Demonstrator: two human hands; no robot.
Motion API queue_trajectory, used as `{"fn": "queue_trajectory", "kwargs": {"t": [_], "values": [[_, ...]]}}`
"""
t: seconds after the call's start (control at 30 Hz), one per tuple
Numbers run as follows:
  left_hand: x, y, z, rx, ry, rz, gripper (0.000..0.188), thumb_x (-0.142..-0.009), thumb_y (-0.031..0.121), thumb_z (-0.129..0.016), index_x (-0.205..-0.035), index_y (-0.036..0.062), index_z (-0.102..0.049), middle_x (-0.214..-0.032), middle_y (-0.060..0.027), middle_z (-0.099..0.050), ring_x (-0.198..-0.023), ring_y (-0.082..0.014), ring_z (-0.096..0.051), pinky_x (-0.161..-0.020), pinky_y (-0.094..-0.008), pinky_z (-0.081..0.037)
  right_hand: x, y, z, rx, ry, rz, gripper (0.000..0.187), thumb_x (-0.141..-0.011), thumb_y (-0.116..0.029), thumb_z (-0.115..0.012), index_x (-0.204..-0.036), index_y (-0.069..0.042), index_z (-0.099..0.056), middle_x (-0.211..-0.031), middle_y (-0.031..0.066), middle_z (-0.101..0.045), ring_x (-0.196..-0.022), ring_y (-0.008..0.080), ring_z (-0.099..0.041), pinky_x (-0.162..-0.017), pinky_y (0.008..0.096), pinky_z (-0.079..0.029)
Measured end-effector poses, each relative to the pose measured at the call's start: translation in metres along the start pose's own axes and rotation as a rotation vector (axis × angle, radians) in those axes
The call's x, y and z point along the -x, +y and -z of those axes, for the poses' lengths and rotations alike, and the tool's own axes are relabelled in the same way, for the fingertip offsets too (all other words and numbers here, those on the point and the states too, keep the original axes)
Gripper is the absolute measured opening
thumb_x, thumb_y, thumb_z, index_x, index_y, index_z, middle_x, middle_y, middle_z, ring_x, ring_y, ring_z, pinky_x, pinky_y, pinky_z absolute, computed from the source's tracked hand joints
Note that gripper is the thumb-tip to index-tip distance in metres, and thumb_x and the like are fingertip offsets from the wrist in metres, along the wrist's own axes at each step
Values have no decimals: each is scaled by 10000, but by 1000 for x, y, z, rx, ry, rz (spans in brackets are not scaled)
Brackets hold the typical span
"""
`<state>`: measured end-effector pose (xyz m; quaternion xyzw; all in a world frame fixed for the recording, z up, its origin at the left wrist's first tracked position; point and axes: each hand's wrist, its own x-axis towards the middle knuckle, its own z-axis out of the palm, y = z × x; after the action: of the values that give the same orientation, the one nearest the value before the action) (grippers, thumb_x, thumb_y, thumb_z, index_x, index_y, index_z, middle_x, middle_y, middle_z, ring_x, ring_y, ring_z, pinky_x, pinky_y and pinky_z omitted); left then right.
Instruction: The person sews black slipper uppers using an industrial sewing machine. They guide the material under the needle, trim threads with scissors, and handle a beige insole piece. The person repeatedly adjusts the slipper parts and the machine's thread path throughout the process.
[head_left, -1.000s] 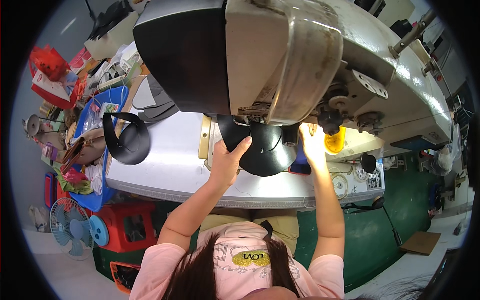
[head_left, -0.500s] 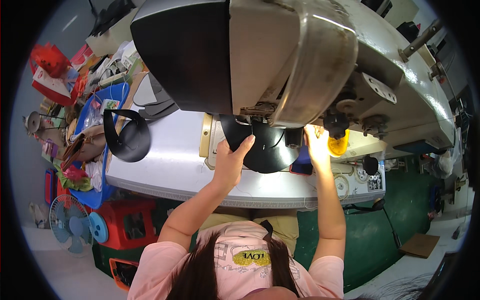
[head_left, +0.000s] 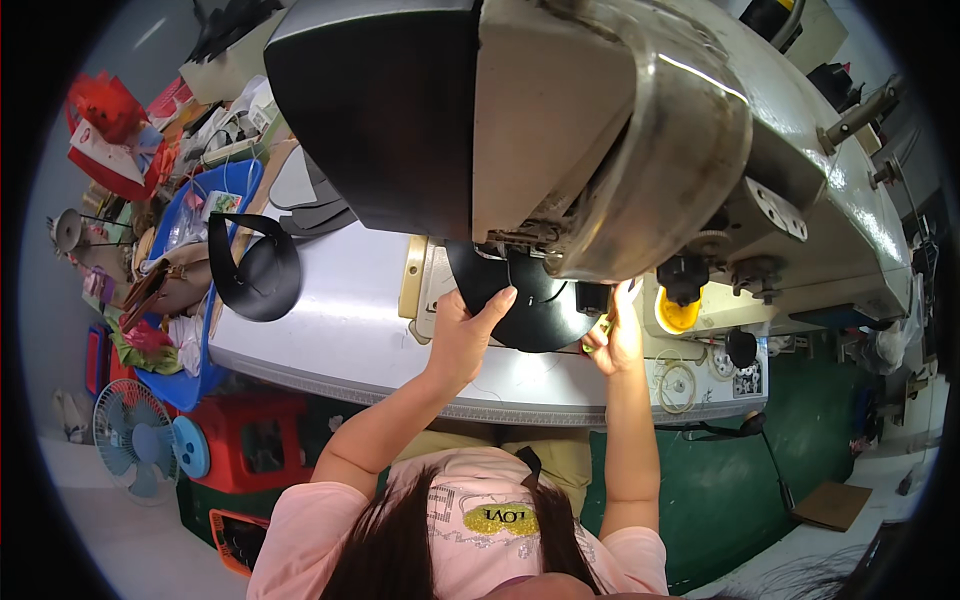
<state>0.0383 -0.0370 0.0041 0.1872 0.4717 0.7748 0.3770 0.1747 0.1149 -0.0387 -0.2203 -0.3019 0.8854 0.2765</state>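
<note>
A flat black piece with a rounded lower edge, leather-like, lies under the head of a sewing machine. My left hand pinches its left edge, thumb on top and fingers mostly hidden beneath. At its right edge is my right hand, fingers curled in beside the piece. A small yellow-green thing shows between those fingers; its kind I cannot make out. The machine's lamp shines on the work, and the needle area is partly hidden by the head.
Another black piece with a looped strap lies at the left of the white table. Beyond it are grey cut pieces and a cluttered blue basket. A yellow round part and bobbins are at the right.
My right hand has come down and toward me from beside the machine head, its fingers now curled round the small yellow-green thing. My left hand stays on the black piece, which has barely shifted.
</note>
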Motion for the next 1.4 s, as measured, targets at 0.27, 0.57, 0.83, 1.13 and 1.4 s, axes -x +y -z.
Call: {"fn": "queue_trajectory", "kwargs": {"t": [0.27,0.57,0.83,1.13,1.4], "values": [[1,8,7,-60,-65,42,83,-838,78,-624,-891,31,-580,-809,29,-575,-707,-31,-488,-644,-207,-412,-6,1,2,43,-51,213,216,-879,-217,-570,-1059,-115,-507,-816,2,-589,-401,35,-406,-330,139,-315],[-3,4,2,18,-36,-39,99,-829,89,-635,-887,26,-586,-801,16,-594,-703,-34,-517,-634,-201,-436,-9,1,8,81,-76,281,298,-841,-141,-596,-1101,-39,-492,-785,66,-603,-444,96,-532,-316,172,-404],[0,1,4,-116,-47,-4,158,-819,193,-659,-814,47,-600,-682,21,-590,-575,-35,-529,-450,-180,-431,-9,1,7,132,21,309,208,-843,-124,-584,-1006,-9,-525,-709,63,-596,-405,91,-506,-306,175,-381],[-5,6,5,-110,-80,-1,153,-824,195,-658,-811,56,-595,-681,28,-581,-577,-34,-520,-471,-192,-411,-15,2,14,124,12,341,112,-828,-71,-559,-898,17,-551,-627,62,-572,-366,96,-478,-304,178,-371],[-3,12,4,-137,-74,49,164,-826,205,-662,-819,56,-593,-691,27,-584,-577,-39,-527,-469,-192,-407,-14,1,8,117,3,353,98,-843,-62,-526,-892,20,-548,-635,65,-570,-383,106,-484,-321,191,-376]]}}
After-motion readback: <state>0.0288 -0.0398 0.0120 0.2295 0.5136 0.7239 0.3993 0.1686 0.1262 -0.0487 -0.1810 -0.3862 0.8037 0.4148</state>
